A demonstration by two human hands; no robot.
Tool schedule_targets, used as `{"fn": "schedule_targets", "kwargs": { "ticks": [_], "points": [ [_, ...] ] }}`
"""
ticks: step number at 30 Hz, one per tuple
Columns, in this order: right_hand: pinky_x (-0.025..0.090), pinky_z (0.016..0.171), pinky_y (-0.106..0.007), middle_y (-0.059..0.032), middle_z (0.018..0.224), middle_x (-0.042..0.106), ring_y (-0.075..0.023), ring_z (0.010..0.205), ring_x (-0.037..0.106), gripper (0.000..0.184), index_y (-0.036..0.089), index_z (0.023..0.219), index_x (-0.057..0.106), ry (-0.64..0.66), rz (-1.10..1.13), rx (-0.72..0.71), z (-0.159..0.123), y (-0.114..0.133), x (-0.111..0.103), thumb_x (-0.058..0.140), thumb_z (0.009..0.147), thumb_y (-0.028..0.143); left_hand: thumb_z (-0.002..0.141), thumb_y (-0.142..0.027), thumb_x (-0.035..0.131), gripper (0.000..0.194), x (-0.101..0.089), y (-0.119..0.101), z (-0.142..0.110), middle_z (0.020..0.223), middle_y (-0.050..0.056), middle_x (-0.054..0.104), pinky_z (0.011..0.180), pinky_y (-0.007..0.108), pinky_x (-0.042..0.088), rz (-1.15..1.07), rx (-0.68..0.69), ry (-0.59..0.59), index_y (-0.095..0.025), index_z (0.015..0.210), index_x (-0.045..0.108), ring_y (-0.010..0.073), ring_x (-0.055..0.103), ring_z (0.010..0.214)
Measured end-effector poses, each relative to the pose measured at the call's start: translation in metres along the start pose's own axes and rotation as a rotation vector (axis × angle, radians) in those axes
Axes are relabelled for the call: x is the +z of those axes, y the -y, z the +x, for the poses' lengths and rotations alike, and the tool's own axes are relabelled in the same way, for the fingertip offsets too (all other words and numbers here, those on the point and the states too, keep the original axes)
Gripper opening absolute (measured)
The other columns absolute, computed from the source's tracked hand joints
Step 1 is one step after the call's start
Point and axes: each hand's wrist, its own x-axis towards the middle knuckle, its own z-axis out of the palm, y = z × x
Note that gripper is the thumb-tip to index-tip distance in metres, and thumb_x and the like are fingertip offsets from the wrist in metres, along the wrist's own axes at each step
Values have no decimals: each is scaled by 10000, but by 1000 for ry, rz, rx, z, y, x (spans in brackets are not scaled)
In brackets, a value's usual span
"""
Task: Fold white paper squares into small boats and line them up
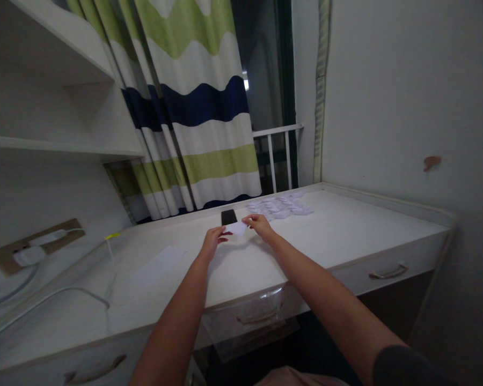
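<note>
A small white piece of paper [236, 228] is stretched between my two hands, just above the desk top. My left hand [214, 239] pinches its left edge, with the lower fingers hanging a little apart. At its upper right corner, my right hand [258, 225] grips the paper between thumb and fingertips. Right behind the paper lies a black phone-like slab [228, 216]. Several small white folded paper pieces [280, 206] sit in rows beyond my right hand. To the left of my left hand, flat white sheets [161, 262] rest on the desk.
The white desk [346, 225] has drawers with metal handles along its front; clear plastic [241, 321] hangs by the middle one. Cables and plugs [30, 256] are at the left wall, under a shelf [56, 145]. A striped curtain [209, 107] hangs behind the desk.
</note>
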Motion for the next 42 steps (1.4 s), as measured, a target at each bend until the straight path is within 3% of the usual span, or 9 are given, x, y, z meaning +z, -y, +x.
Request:
{"fn": "schedule_targets", "kwargs": {
  "ticks": [8, 18, 23, 29, 35, 38, 42],
  "points": [
    [388, 537, -219, -35, 654, 625, -113, 600, 560, 264, 122, 693, 635, 8, 79, 48, -2, 0, 0, 608, 618, 374, 594, -353, 580, 293, -1, -2, 1, 772, 94, 637, 505, 230, 416, -18, 34, -82, -93, 724, 611, 181, 607, 690],
    [372, 521, -213, -22, 597, 609, -105, 555, 550, 245, 123, 671, 634, 31, 66, 43, -1, 3, -1, 609, 627, 363, 686, -347, 538, 296, 1, -4, -2, 738, 64, 633, 486, 238, 450, -156, -90, 35, -130, 886, 561, 170, 622, 624],
    [333, 476, -193, -4, 565, 577, -91, 536, 518, 233, 129, 657, 614, 52, 60, 16, -1, 2, 0, 588, 629, 359, 716, -387, 513, 315, 1, -5, -1, 766, 77, 634, 471, 234, 454, -169, -119, 33, -132, 889, 583, 163, 614, 631],
    [293, 431, -186, 35, 494, 495, -62, 460, 428, 222, 137, 603, 574, 129, -10, -56, 1, -3, 2, 579, 626, 358, 620, -455, 599, 387, 3, -5, -5, 888, 85, 628, 480, 220, 453, -7, -67, 33, -132, 828, 648, 165, 578, 727],
    [310, 398, -181, 57, 449, 442, -51, 400, 402, 258, 144, 616, 531, 211, -37, -79, -2, -5, 5, 586, 639, 395, 529, -361, 677, 315, 8, 1, -7, 652, 32, 604, 451, 210, 402, 251, -51, 135, -116, 725, 652, 118, 516, 561],
    [384, 414, -194, 48, 544, 491, -59, 416, 469, 301, 152, 723, 516, 180, 74, -15, -4, -5, 8, 608, 619, 419, 561, -334, 646, 240, 8, 4, -4, 552, 3, 560, 437, 205, 372, 360, 33, 119, -114, 658, 643, 91, 462, 485],
    [458, 473, -220, 45, 702, 506, -70, 481, 552, 400, 176, 772, 453, 49, 205, -10, -5, -6, 12, 677, 534, 404, 594, -289, 609, 182, 7, 4, -1, 612, 9, 582, 445, 209, 392, 374, 118, -14, -135, 685, 643, 108, 485, 529]
  ]
}}
